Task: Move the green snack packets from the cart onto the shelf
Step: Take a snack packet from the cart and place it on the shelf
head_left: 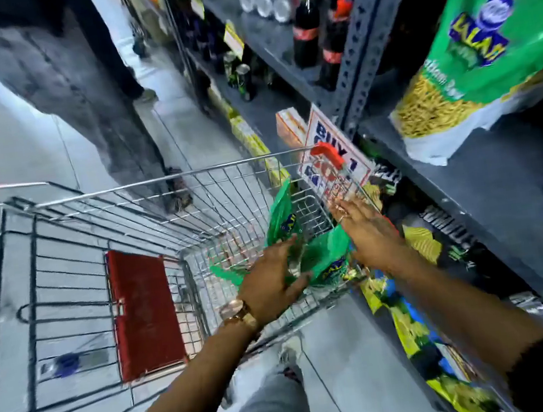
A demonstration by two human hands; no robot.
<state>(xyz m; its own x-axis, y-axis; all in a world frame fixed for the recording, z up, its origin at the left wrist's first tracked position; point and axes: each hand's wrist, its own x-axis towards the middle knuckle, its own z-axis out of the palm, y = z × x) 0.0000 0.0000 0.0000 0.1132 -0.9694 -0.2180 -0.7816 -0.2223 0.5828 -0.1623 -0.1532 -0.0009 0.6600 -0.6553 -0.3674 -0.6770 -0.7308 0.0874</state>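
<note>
1. Nearest, the left hand (269, 275), a watch at its wrist, lies fingers spread on the crinkly green plastic snack packets (307, 253), not visibly closed on them.
2. The right hand (366, 231) hovers open, fingers apart, at the packets' right edge.
3. The packets sit in the far right corner of the silver wire shopping cart (145, 201).
4. One green packet (491, 49) already stands on the grey metal shelf (484, 157) beyond.
5. The step looks like gathering; next both hands must close on a packet and lift it clear.
</note>
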